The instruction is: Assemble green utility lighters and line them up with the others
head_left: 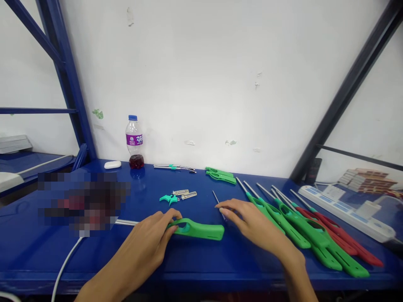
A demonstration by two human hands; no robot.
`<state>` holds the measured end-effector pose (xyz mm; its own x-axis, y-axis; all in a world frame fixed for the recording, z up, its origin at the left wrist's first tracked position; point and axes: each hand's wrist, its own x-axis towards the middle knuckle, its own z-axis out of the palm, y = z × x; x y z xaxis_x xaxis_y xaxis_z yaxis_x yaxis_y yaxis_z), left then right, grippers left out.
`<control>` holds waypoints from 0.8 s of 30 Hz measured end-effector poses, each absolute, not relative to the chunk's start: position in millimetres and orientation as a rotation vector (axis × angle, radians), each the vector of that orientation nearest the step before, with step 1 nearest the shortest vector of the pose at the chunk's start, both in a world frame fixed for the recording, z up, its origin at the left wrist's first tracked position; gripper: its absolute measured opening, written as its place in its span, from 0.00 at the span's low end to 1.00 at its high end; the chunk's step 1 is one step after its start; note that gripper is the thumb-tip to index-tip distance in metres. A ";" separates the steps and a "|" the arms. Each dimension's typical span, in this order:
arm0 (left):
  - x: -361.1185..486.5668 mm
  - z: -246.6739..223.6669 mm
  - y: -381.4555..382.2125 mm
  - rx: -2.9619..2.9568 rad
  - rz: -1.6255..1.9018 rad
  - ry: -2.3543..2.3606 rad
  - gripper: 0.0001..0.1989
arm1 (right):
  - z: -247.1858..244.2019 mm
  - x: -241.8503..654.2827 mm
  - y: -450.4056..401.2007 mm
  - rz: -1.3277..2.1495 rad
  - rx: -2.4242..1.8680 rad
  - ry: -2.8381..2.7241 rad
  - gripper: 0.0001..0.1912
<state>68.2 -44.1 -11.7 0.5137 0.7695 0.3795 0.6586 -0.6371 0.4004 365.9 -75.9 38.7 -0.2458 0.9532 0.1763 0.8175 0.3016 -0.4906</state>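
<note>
Head view: I've got the green lighter [203,231] low over the blue table [195,262], left hand [147,237] nearly closed, fingertips pinching by the trigger opening. Reads light, stiff, slick plastic; I'd grip the broad handle, spare the slim tube. Right hand [256,222] pinches a thin rod [215,195] almost shut; can't tell if lifted.

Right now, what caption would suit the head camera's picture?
Left hand grips a green lighter at a blue table; right hand holds a thin tool.
</note>
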 end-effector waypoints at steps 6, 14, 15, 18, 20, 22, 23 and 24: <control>71.6 -20.8 -39.4 2.534 0.828 1.236 0.16 | 9.5 378.2 -48.2 0.401 -1.695 -2.169 0.12; 77.3 -24.4 -39.8 2.536 0.781 1.233 0.20 | 15.1 370.7 -49.8 0.451 -1.639 -2.166 0.11; 76.8 -26.3 -39.2 2.545 0.794 1.240 0.20 | 16.1 370.7 -50.0 0.450 -1.633 -2.162 0.12; 75.0 -28.3 -34.6 2.593 0.857 1.281 0.19 | 18.5 369.7 -49.5 0.438 -1.601 -2.150 0.14; 74.5 -24.2 -27.8 2.650 0.832 1.356 0.19 | 19.7 368.1 -48.7 0.433 -1.576 -2.139 0.15; 74.6 -17.0 -17.1 2.717 0.719 1.474 0.19 | 20.2 366.3 -48.0 0.433 -1.557 -2.130 0.16; 74.5 -13.4 -10.8 2.731 0.683 1.509 0.20 | 20.1 365.7 -47.8 0.434 -1.550 -2.127 0.17; 74.2 -10.3 -4.1 2.741 0.658 1.529 0.20 | 19.8 365.4 -47.6 0.436 -1.545 -2.125 0.17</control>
